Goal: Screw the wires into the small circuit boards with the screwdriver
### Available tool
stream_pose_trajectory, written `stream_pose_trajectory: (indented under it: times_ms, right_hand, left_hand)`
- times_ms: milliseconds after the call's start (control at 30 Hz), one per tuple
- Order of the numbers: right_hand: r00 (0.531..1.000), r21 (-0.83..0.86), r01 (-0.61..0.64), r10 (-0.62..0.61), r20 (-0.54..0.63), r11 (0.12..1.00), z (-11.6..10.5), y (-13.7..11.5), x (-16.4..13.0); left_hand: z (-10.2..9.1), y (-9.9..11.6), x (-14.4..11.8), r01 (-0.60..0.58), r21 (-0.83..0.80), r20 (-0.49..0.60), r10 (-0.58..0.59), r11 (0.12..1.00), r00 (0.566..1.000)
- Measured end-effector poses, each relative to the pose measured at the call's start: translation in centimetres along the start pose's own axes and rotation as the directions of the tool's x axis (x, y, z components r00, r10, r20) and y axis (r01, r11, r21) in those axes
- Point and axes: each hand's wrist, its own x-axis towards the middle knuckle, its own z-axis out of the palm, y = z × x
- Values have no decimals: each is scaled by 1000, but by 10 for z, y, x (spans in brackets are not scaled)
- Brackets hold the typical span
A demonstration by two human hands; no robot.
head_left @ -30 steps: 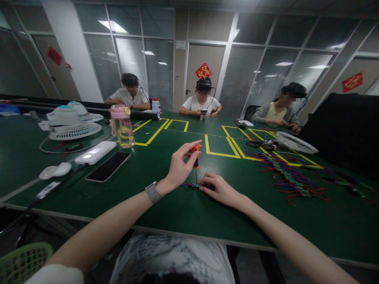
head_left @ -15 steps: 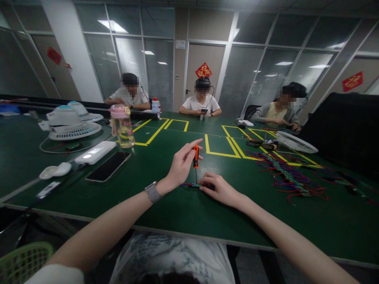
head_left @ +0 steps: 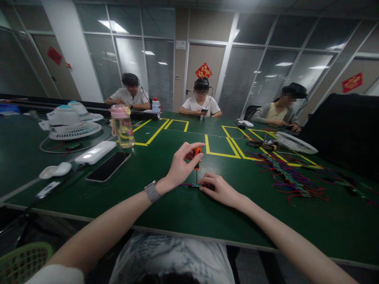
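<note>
screwdriver (head_left: pixel 197 151) is now pinched by left hand (head_left: pixel 182 163), thumb brought across the handle, previously bared; likely a regrip between turns. circuit board (head_left: pixel 194 185) is kept under that grip, its right end pinched by right hand (head_left: pixel 218 188).

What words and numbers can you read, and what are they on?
"招", "进": middle red sign on the door; other characters unclear.
"福", it seems: right-hand red sign.
Too small, dark or blurred: left-hand red sign, bottle print, wall notice, white label at left.
No numbers readable.
</note>
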Motion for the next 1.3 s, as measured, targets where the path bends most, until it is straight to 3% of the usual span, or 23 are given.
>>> stream_pose_trajectory:
  times_ms: [167, 433, 567, 1000, 1300]
  right_hand:
    - [1000, 0, 0, 0, 0, 1000, -1, -1, 1]
    - [1000, -23, 17, -17, -2, 1000, 1, 2, 0]
    - [1000, -10, 16, -16, -4, 1000, 1, 2, 0]
    - [1000, -14, 9, -9, 1, 1000, 1, 1, 0]
    - [1000, -16, 11, -10, 4, 1000, 0, 0, 1]
  left_hand:
    - [0, -1, -2, -38, 50, -16, 39, 998, 999]
    - [2, 2, -5, -55, -39, -55, 53, 998, 997]
    - [2, 1, -4, -79, -7, -118, 77, 997, 990]
    - [0, 3, -5, -138, 169, -130, 161, 976, 978]
    - [0, 1, -4, -115, 30, -141, 118, 993, 983]
